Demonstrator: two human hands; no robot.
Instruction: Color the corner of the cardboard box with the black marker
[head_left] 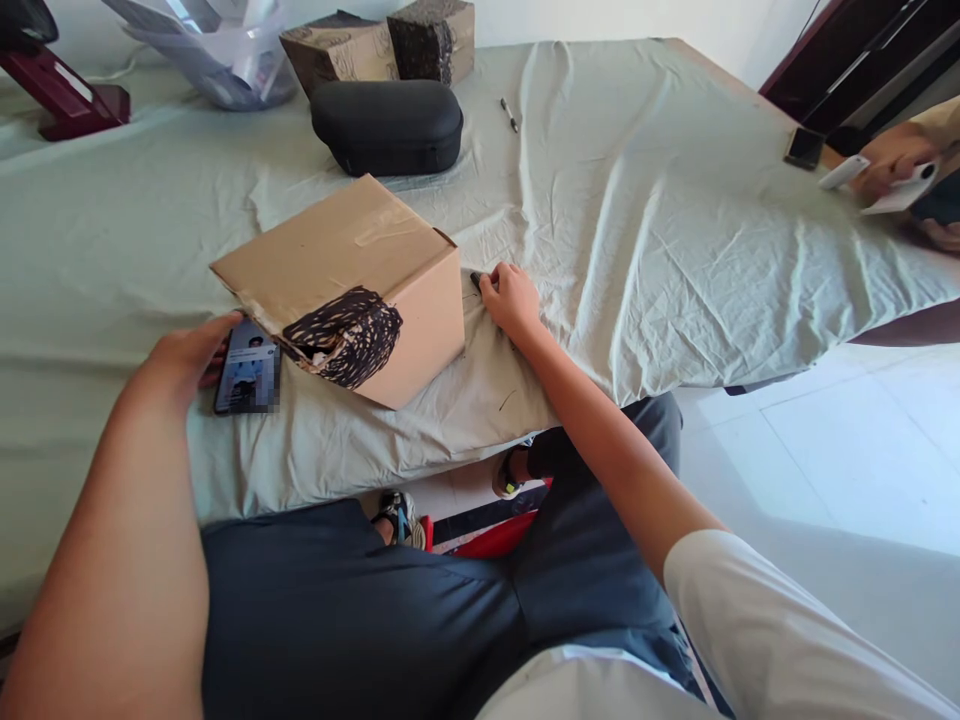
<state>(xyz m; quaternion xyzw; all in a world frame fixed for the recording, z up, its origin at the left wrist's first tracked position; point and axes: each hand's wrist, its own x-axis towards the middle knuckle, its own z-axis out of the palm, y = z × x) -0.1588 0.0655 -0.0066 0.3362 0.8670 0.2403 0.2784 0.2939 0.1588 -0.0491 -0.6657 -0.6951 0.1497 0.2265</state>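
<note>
Cardboard box (352,285) (black scribble on one corner), right fingers (493,287) pinched on dark object (475,280), left fingers (219,338) on phone (249,372), grip unclear.

Single head-worn view, from above and behind the left grip (191,352) and right grip (510,300). It faces forward and down over the bench (675,220), at close range.

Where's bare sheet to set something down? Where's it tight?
Free: pale green sheet right of the right hand, up to the small black pen and another person's hand; also the strip between dark red stand and left hand. Crowded: back edge by the black oval case, and around the tan cardboard box.
</note>
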